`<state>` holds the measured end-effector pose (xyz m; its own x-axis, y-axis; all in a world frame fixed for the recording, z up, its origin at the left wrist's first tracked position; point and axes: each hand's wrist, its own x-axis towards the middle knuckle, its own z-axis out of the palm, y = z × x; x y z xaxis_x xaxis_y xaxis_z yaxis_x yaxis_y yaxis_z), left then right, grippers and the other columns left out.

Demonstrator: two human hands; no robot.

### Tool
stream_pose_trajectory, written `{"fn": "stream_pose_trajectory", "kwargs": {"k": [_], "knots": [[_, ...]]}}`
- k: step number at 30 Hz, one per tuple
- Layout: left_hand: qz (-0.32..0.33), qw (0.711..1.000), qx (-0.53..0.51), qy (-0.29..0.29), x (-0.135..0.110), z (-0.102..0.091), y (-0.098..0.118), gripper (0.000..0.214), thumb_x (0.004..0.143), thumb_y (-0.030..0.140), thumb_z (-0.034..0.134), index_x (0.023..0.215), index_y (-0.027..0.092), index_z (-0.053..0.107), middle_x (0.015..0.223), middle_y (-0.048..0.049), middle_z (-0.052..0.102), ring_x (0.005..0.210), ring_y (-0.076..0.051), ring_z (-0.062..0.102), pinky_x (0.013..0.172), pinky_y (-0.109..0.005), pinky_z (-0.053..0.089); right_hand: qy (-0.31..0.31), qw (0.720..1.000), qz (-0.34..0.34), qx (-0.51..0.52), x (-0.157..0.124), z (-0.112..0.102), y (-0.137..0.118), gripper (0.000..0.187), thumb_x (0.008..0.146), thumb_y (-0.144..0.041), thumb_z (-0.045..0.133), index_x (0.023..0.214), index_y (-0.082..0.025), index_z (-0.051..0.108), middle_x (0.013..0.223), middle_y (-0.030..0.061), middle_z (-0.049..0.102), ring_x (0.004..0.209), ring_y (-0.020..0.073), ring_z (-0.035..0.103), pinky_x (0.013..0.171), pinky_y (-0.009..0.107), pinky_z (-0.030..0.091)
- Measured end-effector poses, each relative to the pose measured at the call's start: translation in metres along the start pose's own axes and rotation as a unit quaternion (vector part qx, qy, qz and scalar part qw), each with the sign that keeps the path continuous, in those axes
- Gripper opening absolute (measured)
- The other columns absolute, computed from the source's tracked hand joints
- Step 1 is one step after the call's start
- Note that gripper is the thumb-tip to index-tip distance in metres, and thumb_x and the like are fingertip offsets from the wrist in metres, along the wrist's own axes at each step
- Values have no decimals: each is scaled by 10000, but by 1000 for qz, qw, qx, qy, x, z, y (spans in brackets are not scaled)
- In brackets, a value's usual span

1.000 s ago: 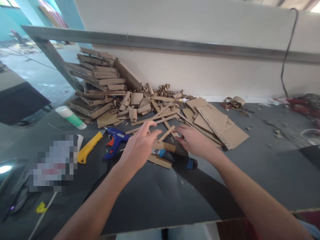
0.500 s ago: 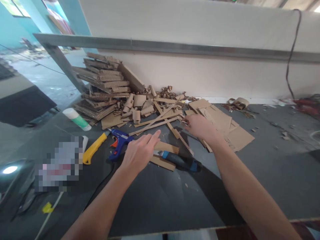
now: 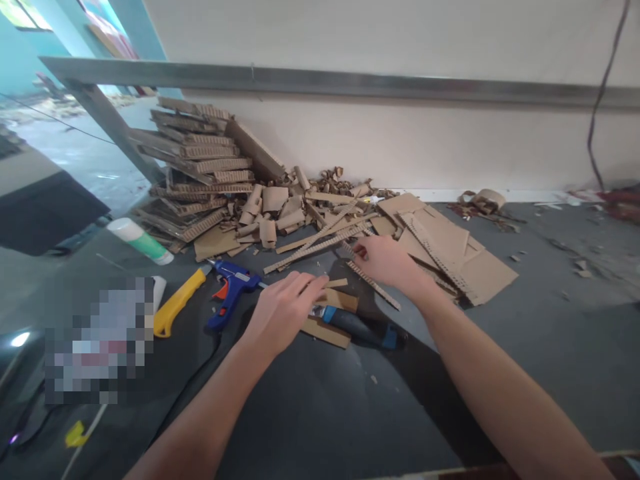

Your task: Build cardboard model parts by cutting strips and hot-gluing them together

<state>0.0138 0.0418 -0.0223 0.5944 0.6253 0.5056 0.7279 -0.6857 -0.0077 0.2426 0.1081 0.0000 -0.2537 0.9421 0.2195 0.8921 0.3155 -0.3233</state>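
Loose strips point(image 3: 374, 285) on table point(image 3: 310, 413); right hand point(image 3: 385, 262) at them, fingers bent, grip unclear; left hand point(image 3: 284, 305) by blue-black tool point(image 3: 361, 326), fingers slack, hold unclear; strips look cut, none visibly joined, probably unfinished

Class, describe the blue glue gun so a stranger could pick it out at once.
Find the tall cardboard stack at the back left of the dark table. In front of it, between a yellow-handled tool and the left hand, lies the blue glue gun. Neither neighbour has its orange trigger.

Corrugated strip point(image 3: 374, 285) matt, rough cardboard; glue gun point(image 3: 233, 279) smooth plastic; rail point(image 3: 320, 81) dull metal.
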Motion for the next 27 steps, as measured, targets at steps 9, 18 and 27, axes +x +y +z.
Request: {"fn": "stream_pose_trajectory", "kwargs": {"k": [9, 18, 27], "knots": [[-58, 998, 20, 34, 0, 1, 0, 224, 993, 217, 514, 1163, 148, 644, 954, -80, 753, 899, -188, 716, 698, -260, 557, 135, 985, 83, 62, -10, -78, 1, 269, 883, -307, 620, 1090, -168, 719, 928, 82, 737, 801, 183, 690, 725, 332, 523], [-125, 991, -24, 29, -2, 0, -1, 254, 998, 259, 504, 1180, 155, 647, 1003, -95, 750, 895, -220, 719, 657, -273, 538, 430, 836, 15, 340, -15, -108, 26, 102, 791, -284, 783, 849, -268, 701, 773, 6, 659, 502, 116, 522, 437, 312, 393], [-386, 709, -589, 28, 12, -17, 9, 303, 879, 422, 678, 1040, 167, 646, 810, -35, 688, 588, -128, 614, 472, -225, 504, 279, 808, 42, 517, -16, -108, 13, 125, 803, -329, 791, 809, -266, 683, 736, -9, 594, 526, 87, 448, 414, 264, 287]]}}
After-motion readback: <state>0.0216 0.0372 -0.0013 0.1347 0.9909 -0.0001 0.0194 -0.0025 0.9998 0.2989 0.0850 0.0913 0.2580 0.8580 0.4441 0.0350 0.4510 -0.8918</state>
